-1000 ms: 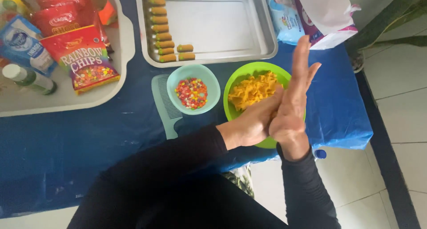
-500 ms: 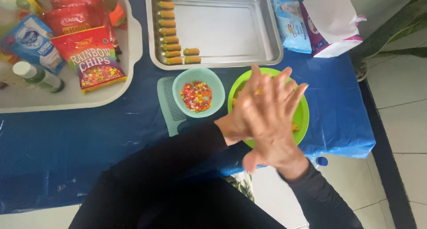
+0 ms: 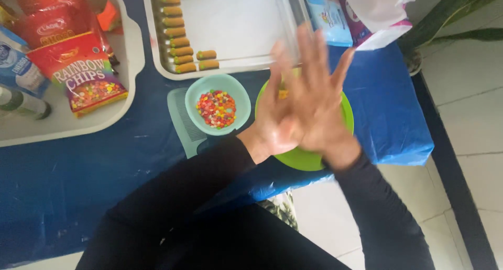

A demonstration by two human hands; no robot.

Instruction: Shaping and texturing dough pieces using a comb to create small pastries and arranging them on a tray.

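- The hands, left [image 3: 275, 126] and right [image 3: 319, 110], are pressed together above the plate [image 3: 309, 157], hiding most of it.
- The candy bowl [image 3: 217, 110] sits just beside the plate at its 9 o'clock.
- A comb [image 3: 183, 120] touches the bowl at its 9 o'clock.
- The metal tray [image 3: 236, 23] lies at 12 o'clock of the bowl, with rolls [image 3: 178, 31] lined along its 9 o'clock side.
- Packets [image 3: 86, 73] lie on a second tray [image 3: 78, 126] at the bowl's 9 o'clock.
- A tissue pack [image 3: 327, 15] lies at 1 o'clock of the plate.

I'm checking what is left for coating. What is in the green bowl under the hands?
The green bowl is mostly covered by the left hand and the right hand, pressed together above it. Only a small yellow-orange bit of filling shows; the rest is hidden.
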